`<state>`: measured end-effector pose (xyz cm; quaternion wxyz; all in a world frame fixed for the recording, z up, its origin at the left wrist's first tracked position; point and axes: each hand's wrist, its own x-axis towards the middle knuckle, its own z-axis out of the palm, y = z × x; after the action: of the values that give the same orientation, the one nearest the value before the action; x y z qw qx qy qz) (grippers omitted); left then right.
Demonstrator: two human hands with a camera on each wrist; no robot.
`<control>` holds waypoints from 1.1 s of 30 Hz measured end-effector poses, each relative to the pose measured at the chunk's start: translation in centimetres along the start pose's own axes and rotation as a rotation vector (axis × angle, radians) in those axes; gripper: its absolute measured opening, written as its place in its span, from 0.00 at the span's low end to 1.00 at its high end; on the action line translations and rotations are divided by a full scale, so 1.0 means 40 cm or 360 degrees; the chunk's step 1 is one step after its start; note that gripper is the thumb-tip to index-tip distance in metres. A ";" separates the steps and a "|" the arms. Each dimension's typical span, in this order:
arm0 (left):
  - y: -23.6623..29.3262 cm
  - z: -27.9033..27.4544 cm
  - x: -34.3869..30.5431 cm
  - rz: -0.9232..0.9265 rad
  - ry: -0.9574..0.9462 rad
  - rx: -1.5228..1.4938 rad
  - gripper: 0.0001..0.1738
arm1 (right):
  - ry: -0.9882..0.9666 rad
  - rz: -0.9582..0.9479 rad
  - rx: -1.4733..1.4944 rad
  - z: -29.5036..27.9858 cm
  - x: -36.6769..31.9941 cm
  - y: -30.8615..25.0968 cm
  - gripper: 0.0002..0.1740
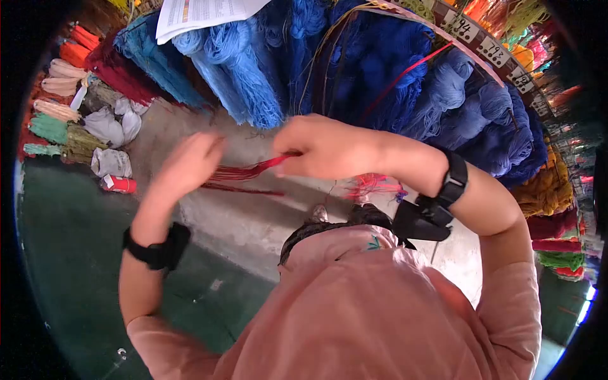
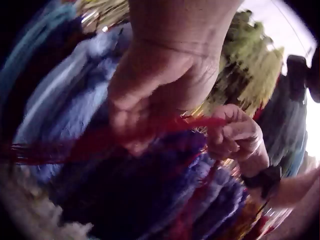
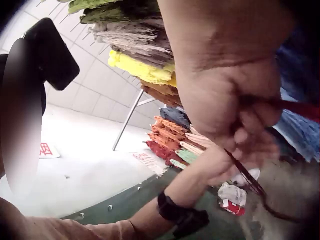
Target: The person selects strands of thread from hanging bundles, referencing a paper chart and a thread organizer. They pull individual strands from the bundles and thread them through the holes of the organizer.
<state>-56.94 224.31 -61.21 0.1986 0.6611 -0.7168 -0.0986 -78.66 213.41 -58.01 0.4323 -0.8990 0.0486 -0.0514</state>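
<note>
A bundle of thin red strands stretches between the two hands in the head view. The right hand grips one end, its thumb and fingers pinching the red strands in the left wrist view. At the other side the left hand is blurred beside the strands, its fingers loosely bent; the strands pass across the left hand's fingers. In the right wrist view the right hand is close up, with dark red strands hanging below it and the left hand behind.
Blue yarn hanks hang along a curved rack with number labels. Printed sheets lie over the hanks at the top. More coloured hanks, plastic bags and a red item are at the left, above a green floor.
</note>
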 end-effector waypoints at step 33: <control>0.158 -0.190 0.143 -0.0666 -0.0293 -0.1966 0.09 | 0.0273 0.0843 -0.0168 0.034 -0.363 0.178 0.08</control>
<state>-59.79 220.27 -50.92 0.4561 0.5398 -0.3986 -0.5846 -93.15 211.94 -65.17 0.3775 -0.8686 0.3207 -0.0101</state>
